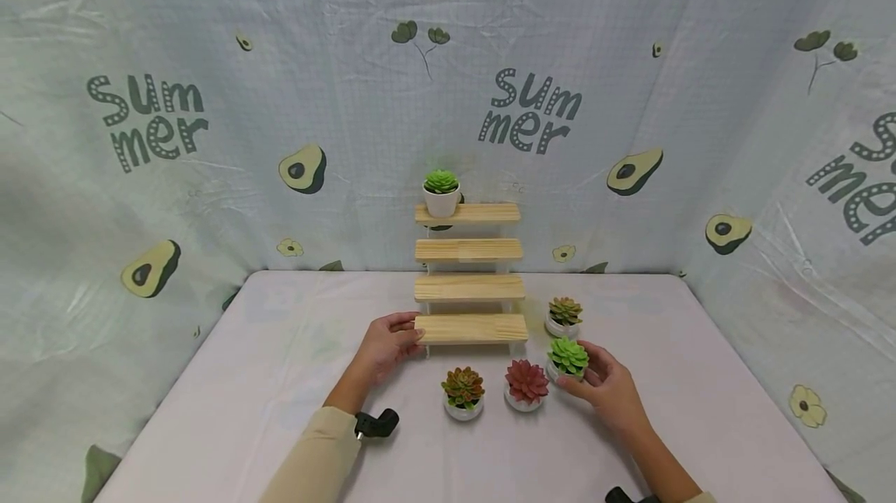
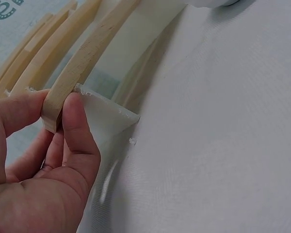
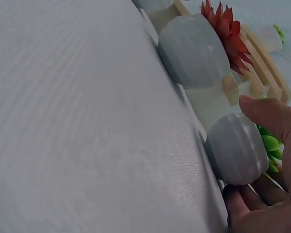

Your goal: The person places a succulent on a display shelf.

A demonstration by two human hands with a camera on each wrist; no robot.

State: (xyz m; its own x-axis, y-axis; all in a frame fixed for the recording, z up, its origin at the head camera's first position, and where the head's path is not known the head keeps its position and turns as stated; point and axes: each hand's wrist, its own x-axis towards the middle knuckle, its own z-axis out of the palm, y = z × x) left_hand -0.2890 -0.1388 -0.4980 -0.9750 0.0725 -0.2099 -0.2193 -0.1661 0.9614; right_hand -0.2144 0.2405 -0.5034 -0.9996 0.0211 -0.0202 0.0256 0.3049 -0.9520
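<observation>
Beyond two sleeves [image 1: 316, 450], the left grip [image 1: 387, 346] pinches one four-plank stand [image 1: 470, 288] and right grip [image 1: 607, 386] curls round one of five pots [image 3: 236, 151], each holding one succulent [image 1: 568, 356].

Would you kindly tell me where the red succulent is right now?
In the head view, the red succulent stands on the table right of centre, between the orange-green succulent on its left and the bright green succulent at the right hand.
</observation>
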